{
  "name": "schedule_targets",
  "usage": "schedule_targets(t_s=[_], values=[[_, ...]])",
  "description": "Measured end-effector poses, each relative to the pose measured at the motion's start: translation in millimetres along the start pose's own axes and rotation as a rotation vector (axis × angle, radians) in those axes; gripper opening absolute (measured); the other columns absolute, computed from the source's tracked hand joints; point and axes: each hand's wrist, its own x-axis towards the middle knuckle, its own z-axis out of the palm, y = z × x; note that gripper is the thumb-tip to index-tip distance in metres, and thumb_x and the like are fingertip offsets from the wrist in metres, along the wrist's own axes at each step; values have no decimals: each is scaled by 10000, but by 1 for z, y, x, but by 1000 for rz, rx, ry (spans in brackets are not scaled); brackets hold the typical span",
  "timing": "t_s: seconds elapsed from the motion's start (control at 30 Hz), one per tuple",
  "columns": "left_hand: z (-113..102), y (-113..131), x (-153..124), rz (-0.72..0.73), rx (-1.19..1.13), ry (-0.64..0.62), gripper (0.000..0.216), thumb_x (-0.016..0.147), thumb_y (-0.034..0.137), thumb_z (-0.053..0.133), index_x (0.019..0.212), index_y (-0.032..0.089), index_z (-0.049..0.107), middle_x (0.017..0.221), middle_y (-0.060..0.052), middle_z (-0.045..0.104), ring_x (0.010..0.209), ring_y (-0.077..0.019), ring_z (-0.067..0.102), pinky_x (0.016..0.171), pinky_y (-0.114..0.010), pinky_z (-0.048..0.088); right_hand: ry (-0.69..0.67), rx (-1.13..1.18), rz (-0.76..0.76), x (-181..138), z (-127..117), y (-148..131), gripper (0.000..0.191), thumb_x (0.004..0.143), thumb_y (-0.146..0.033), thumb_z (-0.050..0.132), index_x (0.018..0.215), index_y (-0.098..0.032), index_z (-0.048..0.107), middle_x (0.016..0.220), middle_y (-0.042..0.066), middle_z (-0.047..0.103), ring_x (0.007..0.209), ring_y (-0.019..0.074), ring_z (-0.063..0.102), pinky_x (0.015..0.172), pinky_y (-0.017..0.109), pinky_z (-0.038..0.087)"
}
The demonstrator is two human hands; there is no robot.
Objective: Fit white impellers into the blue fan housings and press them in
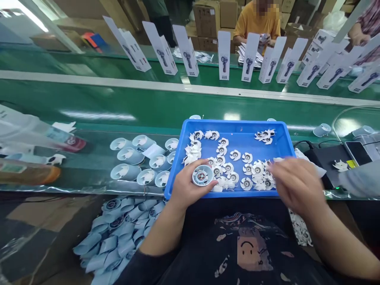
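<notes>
My left hand (184,185) is wrapped round a light blue fan housing (203,175), its open end facing up and a motor with a coppery centre showing inside. Beneath it lies a blue tray (237,123) holding many small white fan impellers (246,183), most of them heaped along the front. My right hand (301,184) is over the tray's right edge, smeared by motion, with its fingers bent. A white bit shows by its fingertips, but I cannot make out whether it is held.
Left of the tray stand several blue housings (126,172) with white impellers in them. More housings (118,233) are piled below the bench edge. A phone (358,153) lies at right. Open white boxes (224,59) line the far side, where a person in orange (257,21) works.
</notes>
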Motion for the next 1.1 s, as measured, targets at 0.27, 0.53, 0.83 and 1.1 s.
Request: schedule_targets(t_s=[0.27, 0.53, 0.83, 1.1], values=[[2, 7, 5, -50, -90, -29, 497, 726, 469, 774, 1114, 189, 642, 1002, -94, 760, 962, -271, 725, 928, -412, 573, -872, -646, -16, 62, 38, 29, 267, 902, -144, 575, 1111, -203, 730, 1114, 95, 693, 1103, 270, 609, 909, 361, 457], [6, 18, 4, -138, -73, 56, 509, 684, 394, 814, 1101, 209, 586, 1085, -82, 710, 1033, -266, 691, 928, -415, 562, -798, -645, 95, 63, 61, -2, 173, 858, -165, 625, 962, -102, 747, 1032, 196, 694, 1071, 346, 629, 960, 450, 421], [-5, 38, -9, -49, -149, -204, 478, 724, 408, 795, 1124, 214, 620, 1051, -95, 741, 991, -278, 710, 920, -425, 567, -557, 663, 347, 30, 41, -35, 402, 880, -499, 619, 1136, -192, 666, 1046, 78, 697, 874, 149, 657, 813, 296, 540], [2, 54, -11, 142, 4, -259, 498, 773, 424, 763, 1165, 204, 547, 1092, -98, 706, 1019, -261, 685, 899, -403, 567, -431, 936, 293, 0, 48, -57, 307, 785, -415, 751, 1002, -212, 674, 904, 41, 680, 804, 152, 639, 770, 317, 543]])
